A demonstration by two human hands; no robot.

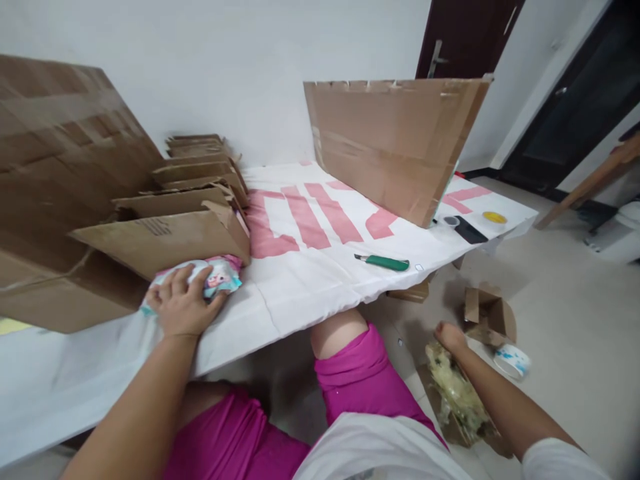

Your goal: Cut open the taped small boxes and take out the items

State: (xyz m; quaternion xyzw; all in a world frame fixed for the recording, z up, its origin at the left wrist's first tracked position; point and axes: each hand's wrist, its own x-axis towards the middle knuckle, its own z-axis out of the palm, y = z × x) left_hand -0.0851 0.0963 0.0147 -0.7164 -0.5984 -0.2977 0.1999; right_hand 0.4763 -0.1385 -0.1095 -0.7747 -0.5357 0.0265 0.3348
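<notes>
Head view: spread left hand (184, 303) seemingly steadies near-left packet (223, 275); right hand (451, 337) by plastic (454, 393), grip unclear; lifting would need gripping

The white shirt (370, 450) has a short white right sleeve (557, 460). Beyond the shirt, magenta shorts (373, 387) gather in folds.
</notes>
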